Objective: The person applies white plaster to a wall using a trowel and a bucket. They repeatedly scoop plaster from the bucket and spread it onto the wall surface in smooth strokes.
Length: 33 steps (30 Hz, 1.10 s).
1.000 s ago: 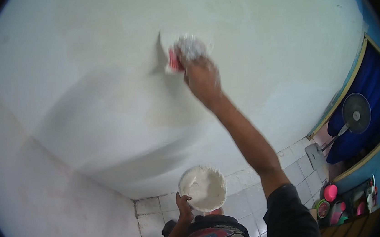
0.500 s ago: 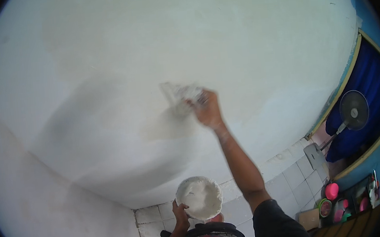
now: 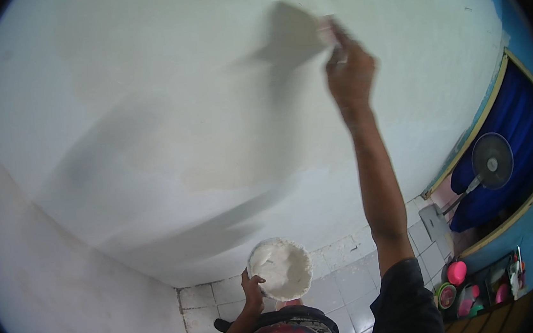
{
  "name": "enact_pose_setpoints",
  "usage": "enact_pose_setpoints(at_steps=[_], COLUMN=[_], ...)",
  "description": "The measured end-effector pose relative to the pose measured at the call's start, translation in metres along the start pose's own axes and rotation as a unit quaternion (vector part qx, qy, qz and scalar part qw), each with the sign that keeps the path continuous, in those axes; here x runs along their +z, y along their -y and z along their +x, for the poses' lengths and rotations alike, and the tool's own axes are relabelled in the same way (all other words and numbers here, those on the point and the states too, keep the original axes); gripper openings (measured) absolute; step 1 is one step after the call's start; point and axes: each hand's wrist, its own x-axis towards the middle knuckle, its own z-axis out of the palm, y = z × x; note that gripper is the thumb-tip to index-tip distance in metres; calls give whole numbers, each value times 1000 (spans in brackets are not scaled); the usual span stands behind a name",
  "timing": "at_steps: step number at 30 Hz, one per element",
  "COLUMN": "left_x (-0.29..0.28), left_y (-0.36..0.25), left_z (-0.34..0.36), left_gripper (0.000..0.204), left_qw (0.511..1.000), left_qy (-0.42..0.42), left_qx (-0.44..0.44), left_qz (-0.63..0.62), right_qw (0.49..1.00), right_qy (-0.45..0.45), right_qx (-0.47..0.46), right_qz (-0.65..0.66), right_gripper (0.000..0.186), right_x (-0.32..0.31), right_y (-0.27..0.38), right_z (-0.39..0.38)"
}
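My left hand [image 3: 253,292] is closed on the rim of a round tub [image 3: 302,281], its thumb over the edge. Thick white paste [image 3: 276,267] lies inside the tub and crusts its rim. Higher up, my right arm reaches out to the pale wall [image 3: 209,108]. My right hand [image 3: 352,78] grips a flat, white-smeared putty scraper [image 3: 328,32], seen nearly edge-on and blurred by motion. The scraper's blade is at the wall surface, beside its dark shadow. A damp-looking, darker coat covers much of the wall's middle.
A standing fan [image 3: 492,162] is at the right before a dark blue curtain [image 3: 511,111] in a doorway. Pink and green containers [image 3: 458,272] sit in a dark rack at the lower right. White tiles [image 3: 336,288] cover the floor below the wall.
My right hand has swept up and to the right across the wall with the putty scraper, its arm now straighter. The left hand still holds the tub in nearly the same place.
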Motion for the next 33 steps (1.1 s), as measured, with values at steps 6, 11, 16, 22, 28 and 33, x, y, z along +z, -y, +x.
enact_pose_setpoints(at_steps=[6, 11, 16, 22, 28, 33], left_x=[-15, -7, 12, 26, 23, 20], left_y=[19, 20, -10, -25, -22, -16], left_z=[14, 14, 9, -11, -9, -10], left_gripper=[73, 72, 67, 65, 66, 66], left_qw=[996, 994, 991, 981, 981, 982], left_qy=[59, 34, 17, 26, 25, 20], left_qx=[72, 55, 68, 119, 116, 106], left_qz=[-12, -85, -116, -153, -154, -155], right_qw=[961, 913, 914, 992, 983, 926], right_qy=[269, 386, 357, 72, 150, 351], right_qx=[-35, 51, 68, -10, -90, -14], right_qz=[54, 123, 179, 106, 61, 141], right_gripper=[59, 60, 64, 67, 43, 50], right_x=[41, 6, -18, -17, 24, 4], right_y=[45, 89, 102, 119, 83, 91], right_z=[-203, -292, -192, -88, -146, -279])
